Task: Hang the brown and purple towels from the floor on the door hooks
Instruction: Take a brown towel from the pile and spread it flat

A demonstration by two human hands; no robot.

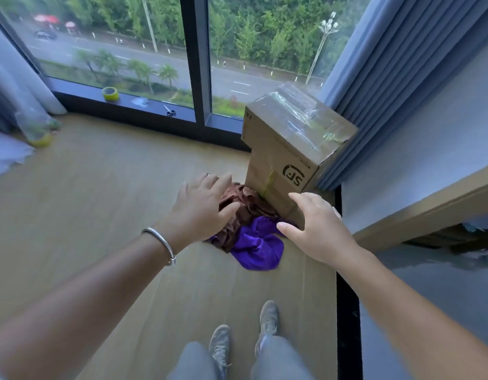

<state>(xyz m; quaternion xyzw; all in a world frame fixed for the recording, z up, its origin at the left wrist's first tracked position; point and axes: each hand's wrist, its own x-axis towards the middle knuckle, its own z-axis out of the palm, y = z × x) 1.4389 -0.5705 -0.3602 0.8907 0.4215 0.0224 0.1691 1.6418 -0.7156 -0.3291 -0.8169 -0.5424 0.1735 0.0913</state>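
Wooden floor (100,187) runs to a window (122,50) at twelve o'clock. Brown towel (245,207) and purple towel (257,246) lie crumpled against cardboard boxes (289,149). Left hand (201,207) and right hand (316,229), fingers spread, seemingly hover above them, holding nothing.

Boxes: two stacked cardboard boxes (292,149) on the wooden floor (100,187), top one taped, printed "SF"
Window sill (144,104): yellow-green tape roll (110,93), scissors (170,110)
Right: blue curtain (396,64)
Left: sheer white curtain (15,78)
Below: grey sneakers (242,335)
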